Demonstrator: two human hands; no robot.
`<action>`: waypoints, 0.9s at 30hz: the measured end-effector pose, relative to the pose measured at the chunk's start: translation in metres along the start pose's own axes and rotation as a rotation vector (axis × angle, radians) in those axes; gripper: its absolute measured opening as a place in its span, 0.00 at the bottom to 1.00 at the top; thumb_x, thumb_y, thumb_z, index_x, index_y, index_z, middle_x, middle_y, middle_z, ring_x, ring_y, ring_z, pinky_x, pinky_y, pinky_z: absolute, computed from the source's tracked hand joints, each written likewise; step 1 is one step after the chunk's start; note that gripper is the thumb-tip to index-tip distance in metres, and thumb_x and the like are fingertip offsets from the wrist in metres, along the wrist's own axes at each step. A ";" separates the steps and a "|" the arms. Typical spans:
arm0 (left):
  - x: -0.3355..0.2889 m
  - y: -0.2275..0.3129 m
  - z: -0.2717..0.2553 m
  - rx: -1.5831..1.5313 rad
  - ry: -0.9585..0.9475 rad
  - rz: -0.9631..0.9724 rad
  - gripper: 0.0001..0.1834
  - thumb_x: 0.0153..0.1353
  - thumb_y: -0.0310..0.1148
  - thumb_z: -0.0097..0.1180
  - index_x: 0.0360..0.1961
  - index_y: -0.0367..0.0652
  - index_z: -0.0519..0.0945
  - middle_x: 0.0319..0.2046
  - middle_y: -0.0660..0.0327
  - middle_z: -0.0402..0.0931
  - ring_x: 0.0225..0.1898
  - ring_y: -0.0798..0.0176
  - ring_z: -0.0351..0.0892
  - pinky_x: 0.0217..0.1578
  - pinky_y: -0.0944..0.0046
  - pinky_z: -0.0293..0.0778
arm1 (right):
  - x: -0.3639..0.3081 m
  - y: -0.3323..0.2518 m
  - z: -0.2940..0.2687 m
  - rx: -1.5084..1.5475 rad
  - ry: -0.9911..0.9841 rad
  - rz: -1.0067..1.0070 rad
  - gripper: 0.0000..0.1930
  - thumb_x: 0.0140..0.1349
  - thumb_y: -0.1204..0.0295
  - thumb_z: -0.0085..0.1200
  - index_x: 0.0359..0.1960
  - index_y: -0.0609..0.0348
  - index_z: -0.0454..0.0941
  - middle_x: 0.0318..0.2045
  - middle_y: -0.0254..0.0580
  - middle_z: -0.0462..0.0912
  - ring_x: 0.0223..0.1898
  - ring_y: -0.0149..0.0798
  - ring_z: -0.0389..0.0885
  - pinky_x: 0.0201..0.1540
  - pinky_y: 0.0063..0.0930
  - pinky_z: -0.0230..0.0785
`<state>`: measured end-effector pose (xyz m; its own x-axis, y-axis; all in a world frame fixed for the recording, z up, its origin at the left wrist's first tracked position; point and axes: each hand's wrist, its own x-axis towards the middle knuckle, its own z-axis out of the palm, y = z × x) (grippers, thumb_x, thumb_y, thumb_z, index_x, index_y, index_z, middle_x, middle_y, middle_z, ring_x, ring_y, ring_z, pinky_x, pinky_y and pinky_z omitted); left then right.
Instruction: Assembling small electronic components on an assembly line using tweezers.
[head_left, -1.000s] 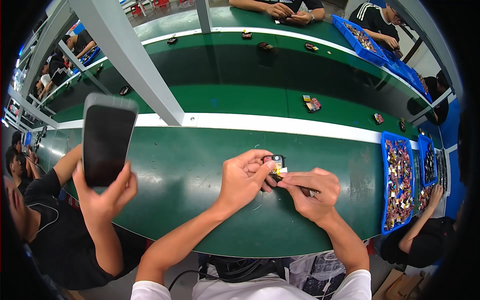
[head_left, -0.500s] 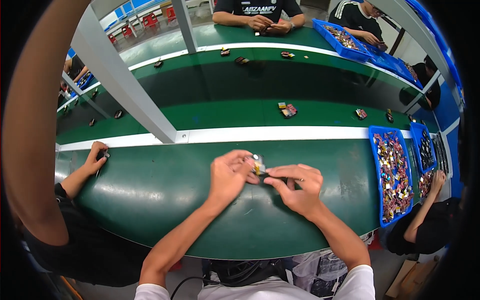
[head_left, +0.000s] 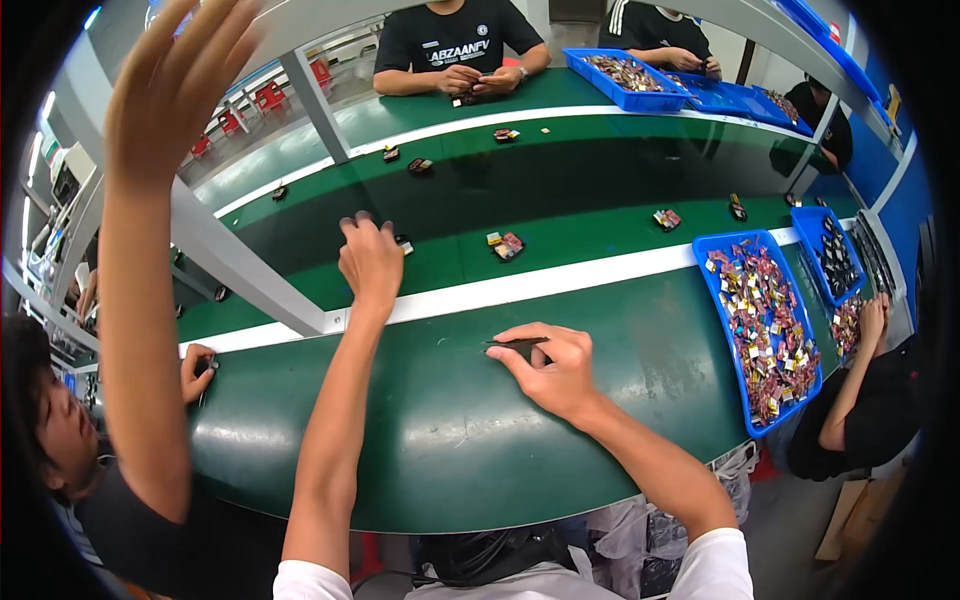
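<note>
My left hand is stretched forward past the white strip onto the darker green belt, back of the hand up, fingers loosely curled. A small dark part lies on the belt right beside its thumb, apart from the fingers. My right hand rests on the near green table and pinches a thin dark pair of tweezers that point left. Nothing else lies between the two hands.
A neighbour's bare arm rises high at the left, hand spread. A slanted grey post crosses the belt. Small parts dot the belt. Blue trays of parts stand at the right. Other people work across and beside.
My hands were together on the table around a small black and yellow part. My left hand has since reached forward to the belt, where the part lies beside it. The neighbour's arm went up.
</note>
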<state>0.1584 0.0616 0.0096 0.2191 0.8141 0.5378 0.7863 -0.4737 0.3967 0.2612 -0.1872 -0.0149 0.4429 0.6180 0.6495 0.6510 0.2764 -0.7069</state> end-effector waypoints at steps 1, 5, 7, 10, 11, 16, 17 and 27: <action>-0.005 0.003 0.000 -0.104 0.015 0.094 0.10 0.63 0.35 0.60 0.37 0.38 0.80 0.39 0.47 0.78 0.40 0.40 0.83 0.38 0.43 0.77 | 0.001 0.001 0.000 -0.002 -0.013 -0.016 0.07 0.49 0.72 0.73 0.29 0.56 0.86 0.10 0.32 0.72 0.09 0.27 0.63 0.18 0.22 0.59; -0.031 0.048 0.020 -0.416 -0.568 0.082 0.15 0.60 0.39 0.64 0.30 0.35 0.87 0.22 0.56 0.84 0.23 0.63 0.83 0.30 0.59 0.77 | -0.002 0.005 0.000 0.016 0.003 -0.017 0.08 0.49 0.71 0.73 0.28 0.56 0.86 0.10 0.32 0.73 0.09 0.28 0.64 0.19 0.23 0.59; -0.034 0.064 0.027 -0.423 -0.593 0.061 0.15 0.59 0.40 0.64 0.29 0.36 0.87 0.22 0.55 0.84 0.24 0.59 0.83 0.32 0.57 0.77 | 0.001 0.002 -0.002 -0.014 -0.013 -0.009 0.08 0.48 0.71 0.73 0.29 0.55 0.86 0.11 0.32 0.75 0.09 0.28 0.65 0.19 0.23 0.60; -0.034 0.076 0.029 -0.265 -0.560 -0.007 0.16 0.60 0.40 0.64 0.27 0.36 0.86 0.22 0.51 0.82 0.29 0.50 0.84 0.36 0.53 0.77 | 0.001 0.002 -0.001 -0.007 0.007 -0.023 0.09 0.48 0.71 0.74 0.30 0.55 0.86 0.11 0.32 0.76 0.10 0.28 0.66 0.19 0.24 0.60; -0.032 0.078 0.029 -0.267 -0.555 -0.008 0.16 0.60 0.40 0.64 0.27 0.36 0.86 0.22 0.51 0.82 0.29 0.50 0.84 0.36 0.53 0.77 | 0.001 0.002 -0.002 -0.007 0.006 -0.028 0.09 0.48 0.71 0.74 0.30 0.55 0.86 0.11 0.32 0.76 0.10 0.28 0.66 0.19 0.24 0.60; -0.018 0.078 0.040 -0.357 -0.547 -0.123 0.14 0.60 0.38 0.64 0.29 0.35 0.84 0.31 0.44 0.84 0.38 0.38 0.85 0.41 0.47 0.78 | 0.001 0.001 -0.001 -0.001 -0.016 -0.067 0.08 0.48 0.74 0.74 0.27 0.61 0.86 0.19 0.37 0.84 0.10 0.26 0.63 0.18 0.23 0.58; -0.016 0.076 0.041 -0.353 -0.544 -0.126 0.14 0.60 0.38 0.64 0.29 0.35 0.84 0.31 0.44 0.84 0.38 0.38 0.85 0.41 0.47 0.78 | 0.001 -0.001 0.000 0.004 -0.018 -0.068 0.08 0.48 0.74 0.74 0.27 0.61 0.86 0.19 0.37 0.84 0.10 0.26 0.63 0.18 0.23 0.58; -0.023 0.077 0.034 -0.248 -0.450 -0.219 0.17 0.57 0.42 0.68 0.30 0.36 0.83 0.33 0.45 0.85 0.40 0.39 0.85 0.42 0.47 0.79 | 0.002 0.002 -0.004 -0.012 -0.017 -0.082 0.08 0.47 0.74 0.74 0.27 0.59 0.86 0.17 0.35 0.82 0.10 0.26 0.64 0.19 0.23 0.59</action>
<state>0.2341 0.0180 0.0026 0.3339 0.9397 0.0742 0.6937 -0.2982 0.6556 0.2660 -0.1883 -0.0134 0.3773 0.6064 0.6999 0.6922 0.3174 -0.6482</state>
